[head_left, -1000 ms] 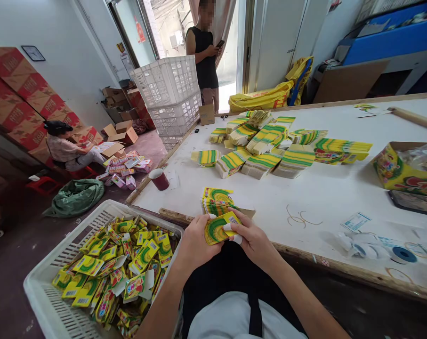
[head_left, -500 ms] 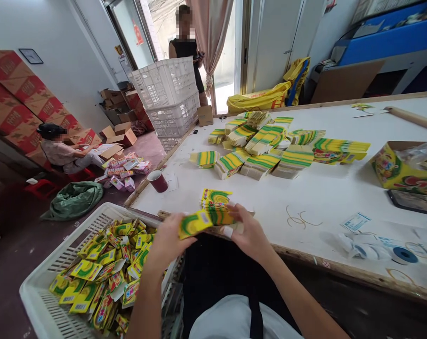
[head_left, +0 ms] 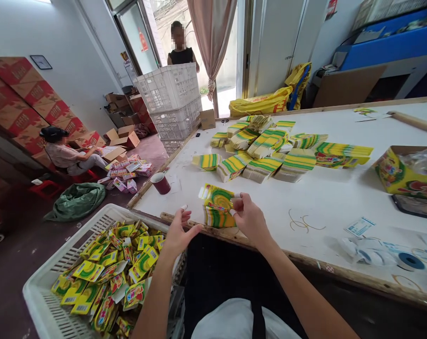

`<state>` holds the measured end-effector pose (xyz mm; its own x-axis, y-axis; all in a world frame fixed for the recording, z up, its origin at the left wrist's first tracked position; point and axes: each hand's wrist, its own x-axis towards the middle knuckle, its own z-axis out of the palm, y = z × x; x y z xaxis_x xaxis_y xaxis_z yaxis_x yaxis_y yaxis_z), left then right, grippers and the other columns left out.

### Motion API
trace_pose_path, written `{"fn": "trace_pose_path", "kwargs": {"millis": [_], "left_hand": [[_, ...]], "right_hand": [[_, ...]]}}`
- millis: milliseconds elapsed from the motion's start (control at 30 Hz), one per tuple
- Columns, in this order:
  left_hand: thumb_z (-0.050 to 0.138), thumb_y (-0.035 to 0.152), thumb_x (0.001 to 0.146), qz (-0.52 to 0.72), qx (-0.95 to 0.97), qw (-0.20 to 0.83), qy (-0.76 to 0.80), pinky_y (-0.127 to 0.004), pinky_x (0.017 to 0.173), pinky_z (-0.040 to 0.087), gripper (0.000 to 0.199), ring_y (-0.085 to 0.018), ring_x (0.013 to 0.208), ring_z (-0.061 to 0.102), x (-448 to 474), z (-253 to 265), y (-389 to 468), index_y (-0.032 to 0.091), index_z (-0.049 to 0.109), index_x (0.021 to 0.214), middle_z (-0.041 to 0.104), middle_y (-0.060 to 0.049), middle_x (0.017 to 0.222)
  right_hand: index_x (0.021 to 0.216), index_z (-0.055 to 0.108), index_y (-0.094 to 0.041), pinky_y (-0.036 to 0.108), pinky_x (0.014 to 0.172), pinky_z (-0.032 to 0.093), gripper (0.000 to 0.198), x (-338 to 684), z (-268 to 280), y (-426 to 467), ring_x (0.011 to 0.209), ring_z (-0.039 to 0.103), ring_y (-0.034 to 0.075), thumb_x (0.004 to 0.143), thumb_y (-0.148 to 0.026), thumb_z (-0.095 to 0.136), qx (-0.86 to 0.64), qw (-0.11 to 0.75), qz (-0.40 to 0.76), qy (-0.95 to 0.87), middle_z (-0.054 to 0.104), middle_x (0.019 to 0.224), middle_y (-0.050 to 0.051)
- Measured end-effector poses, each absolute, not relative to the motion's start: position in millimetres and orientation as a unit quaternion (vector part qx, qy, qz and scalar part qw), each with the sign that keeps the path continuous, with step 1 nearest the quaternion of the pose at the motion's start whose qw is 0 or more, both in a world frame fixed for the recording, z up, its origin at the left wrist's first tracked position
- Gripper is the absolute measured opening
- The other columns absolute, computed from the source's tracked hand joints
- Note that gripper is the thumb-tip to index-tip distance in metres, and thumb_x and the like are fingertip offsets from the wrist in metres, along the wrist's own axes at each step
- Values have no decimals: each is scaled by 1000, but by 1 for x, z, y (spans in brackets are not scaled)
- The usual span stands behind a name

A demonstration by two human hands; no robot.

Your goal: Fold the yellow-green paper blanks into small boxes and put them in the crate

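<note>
on red cartons (head_left: 29,99), white print, illegible; right hand (head_left: 250,219) pinches yellow-green packet (head_left: 218,196).

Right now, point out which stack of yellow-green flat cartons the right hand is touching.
The small stack at the table's near edge, directly in front of the person. The right hand pinches its top carton; the other stacks lie grouped farther back, untouched.
</note>
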<state>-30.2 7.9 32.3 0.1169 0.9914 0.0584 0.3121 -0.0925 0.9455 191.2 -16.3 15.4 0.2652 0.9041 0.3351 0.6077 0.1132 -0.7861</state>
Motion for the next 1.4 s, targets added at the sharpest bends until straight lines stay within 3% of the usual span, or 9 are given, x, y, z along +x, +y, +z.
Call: {"fn": "trace_pose_path", "kwargs": {"millis": [67, 167, 233, 433, 700, 900, 1133, 1267, 1400], "left_hand": [[83, 48, 54, 491, 548, 531, 420, -46, 97, 44, 80, -32, 117, 55, -7, 25, -1, 19, 52, 122, 61, -15, 121], [68, 60, 70, 558, 450, 636, 287, -43, 98, 44, 61, -29, 118, 55, 20, 27, -20, 21, 58, 116, 64, -11, 116], [60, 61, 76, 577, 374, 679, 256, -43, 95, 47, 50, -27, 105, 61, 29, 38, -30, 20, 64, 104, 68, -9, 102], [67, 56, 71, 682, 284, 649, 180, -31, 76, 53, 41, -15, 68, 58, 32, 60, -34, 17, 66, 79, 57, 0, 68], [62, 70, 68, 644, 365, 563, 367, -37, 82, 54, 62, -25, 90, 67, 41, 33, -38, 19, 68, 101, 72, -8, 93], [47, 80, 70, 594, 449, 522, 416, -38, 92, 50, 70, -27, 103, 63, 42, 27, -41, 19, 66, 100, 71, -10, 97], [51, 73, 73, 629, 391, 551, 384, -28, 68, 52, 51, -14, 66, 56, 45, 32, -42, 23, 52, 76, 53, 2, 68], [56, 73, 71, 589, 467, 532, 390, -30, 77, 52, 55, -17, 80, 61, 42, 29, -39, 21, 58, 91, 63, -3, 84], [75, 47, 69, 565, 479, 556, 378, -35, 84, 51, 37, -21, 88, 65, 39, 30, -34, 19, 64, 91, 71, -4, 90]], "right_hand": [[103, 43, -24, 33, 69, 48, 33, 181, 21, -31, 73, 62, 19, 74, -13, 52, -618, 486, 194, -587, 63, 81, 0], [93, 41, -25, 29, 65, 46, 26, 160, 24, -53, 66, 57, 15, 73, -15, 55, -525, 532, 302, -592, 57, 75, -4], [90, 41, -26, 27, 62, 44, 25, 147, 24, -66, 64, 53, 14, 73, -16, 57, -457, 560, 398, -565, 54, 73, -5], [100, 52, -24, 29, 76, 46, 33, 132, 26, -82, 84, 55, 14, 72, -24, 69, -314, 582, 606, -441, 57, 92, 0], [80, 47, -24, 24, 60, 41, 31, 133, 19, -75, 63, 49, 10, 64, -22, 73, -419, 615, 539, -395, 50, 70, -6], [96, 46, -25, 26, 62, 43, 34, 145, 32, -78, 70, 54, 12, 70, -26, 68, -415, 587, 539, -439, 58, 84, -2], [102, 51, -23, 24, 63, 41, 37, 128, 24, -87, 70, 51, 12, 71, -25, 70, -378, 569, 562, -466, 54, 77, -5], [93, 56, -23, 24, 62, 44, 32, 140, 17, -78, 66, 54, 12, 68, -29, 75, -401, 610, 531, -430, 57, 72, -6], [82, 62, -22, 29, 65, 51, 17, 167, 20, -68, 68, 61, 16, 74, -36, 68, -422, 628, 485, -438, 67, 74, -1]]}}
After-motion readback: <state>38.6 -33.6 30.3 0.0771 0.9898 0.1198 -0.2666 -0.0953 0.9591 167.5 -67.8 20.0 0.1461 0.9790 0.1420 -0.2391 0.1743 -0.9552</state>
